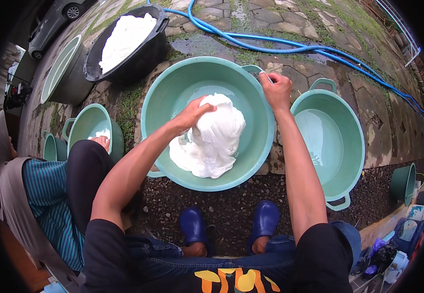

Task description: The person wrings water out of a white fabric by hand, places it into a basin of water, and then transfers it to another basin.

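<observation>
A wide green plastic tub [159, 146] stands in front of me with a bunched white cloth [217, 141] in it, wet-looking and heaped in soft folds. My left hand [195, 113] grips the upper left part of the cloth, thumb over the top and the other fingers partly hidden. At the tub's far right rim, my right hand [276, 89] is closed round the tub handle [252, 68]. The cloth's lower folds rest on the tub bottom.
Right of me stands a second green tub [351, 146] with some water. At left, a co-worker's hand [103, 142] reaches into a smaller green tub [116, 141]. A black tub [146, 49] holds more white cloth. A blue hose [270, 43] crosses the wet paving. My blue clogs [192, 227] stand on gravel.
</observation>
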### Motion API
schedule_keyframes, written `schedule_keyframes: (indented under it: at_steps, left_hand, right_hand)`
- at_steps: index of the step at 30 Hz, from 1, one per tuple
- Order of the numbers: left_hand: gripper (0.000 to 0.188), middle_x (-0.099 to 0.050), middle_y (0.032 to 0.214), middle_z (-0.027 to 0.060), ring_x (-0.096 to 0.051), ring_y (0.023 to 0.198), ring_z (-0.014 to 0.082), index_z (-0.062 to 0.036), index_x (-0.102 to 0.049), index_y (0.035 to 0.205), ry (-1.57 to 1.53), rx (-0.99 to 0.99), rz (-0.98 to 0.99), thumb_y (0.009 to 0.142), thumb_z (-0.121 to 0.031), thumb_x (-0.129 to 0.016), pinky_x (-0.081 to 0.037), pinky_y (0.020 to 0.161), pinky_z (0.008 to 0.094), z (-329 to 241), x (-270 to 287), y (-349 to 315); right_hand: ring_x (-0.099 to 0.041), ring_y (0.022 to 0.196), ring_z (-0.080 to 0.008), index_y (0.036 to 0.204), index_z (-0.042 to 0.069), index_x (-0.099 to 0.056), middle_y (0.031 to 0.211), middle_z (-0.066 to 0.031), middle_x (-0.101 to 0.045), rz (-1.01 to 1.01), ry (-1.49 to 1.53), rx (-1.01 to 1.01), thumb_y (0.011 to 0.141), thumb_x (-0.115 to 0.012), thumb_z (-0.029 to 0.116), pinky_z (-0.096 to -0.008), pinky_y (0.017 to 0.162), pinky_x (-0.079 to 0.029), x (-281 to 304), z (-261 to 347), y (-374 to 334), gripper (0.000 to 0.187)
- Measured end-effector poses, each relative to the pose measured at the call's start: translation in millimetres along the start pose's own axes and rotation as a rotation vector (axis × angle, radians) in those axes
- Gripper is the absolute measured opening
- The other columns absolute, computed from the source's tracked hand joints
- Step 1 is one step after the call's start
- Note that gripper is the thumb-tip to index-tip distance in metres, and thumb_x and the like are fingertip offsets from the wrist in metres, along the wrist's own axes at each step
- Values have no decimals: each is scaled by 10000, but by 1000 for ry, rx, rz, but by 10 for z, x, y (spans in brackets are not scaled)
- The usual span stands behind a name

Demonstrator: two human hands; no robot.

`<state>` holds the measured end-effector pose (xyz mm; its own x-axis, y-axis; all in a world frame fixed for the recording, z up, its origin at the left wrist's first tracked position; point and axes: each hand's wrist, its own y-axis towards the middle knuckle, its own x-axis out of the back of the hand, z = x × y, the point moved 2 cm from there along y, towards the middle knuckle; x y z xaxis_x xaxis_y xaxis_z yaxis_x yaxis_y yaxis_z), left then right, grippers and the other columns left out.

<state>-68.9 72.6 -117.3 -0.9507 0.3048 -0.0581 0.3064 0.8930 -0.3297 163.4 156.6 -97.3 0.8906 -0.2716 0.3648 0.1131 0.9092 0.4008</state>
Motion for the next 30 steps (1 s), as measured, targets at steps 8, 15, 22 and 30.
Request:
schedule_keyframes:
  at_steps: [8,15,22,30]
  left_hand:
    - [549,-540,1216,167,-531,1130,268,-7,-449,1255,-457,196,52,813,-331,-481,-403,973,410,-263,246,-264]
    - [541,-490,1283,156,-505,1148,275,-36,-447,1247,765,455,-2,768,-274,-526,-395,978,368,244,1222,-275]
    - [911,-108,1502,190,-39,1394,377,-277,-250,1437,1654,-253,11,662,-582,-621,-73,1044,671,256,-154,-396]
    - [843,-334,1401,146,-228,1337,326,-177,-421,1344,1765,-255,233,647,-611,-610,-171,1010,625,1290,-551,7]
  right_hand:
    - [-400,419,-152,607,-44,-573,464,-141,-458,-33,30,-7,755,-641,223,-326,454,-370,83,-40,-34,313]
    - [-394,406,-171,599,-47,-560,454,-140,-438,-30,19,-43,743,-642,237,-339,452,-367,37,-36,-68,329]
    - [-395,399,-148,597,-41,-566,446,-127,-436,-48,-34,-32,750,-638,241,-328,439,-354,125,-148,-39,329]
    - [-386,394,-117,589,-27,-573,443,-110,-454,31,-5,16,760,-664,184,-294,420,-341,-67,33,-211,287]
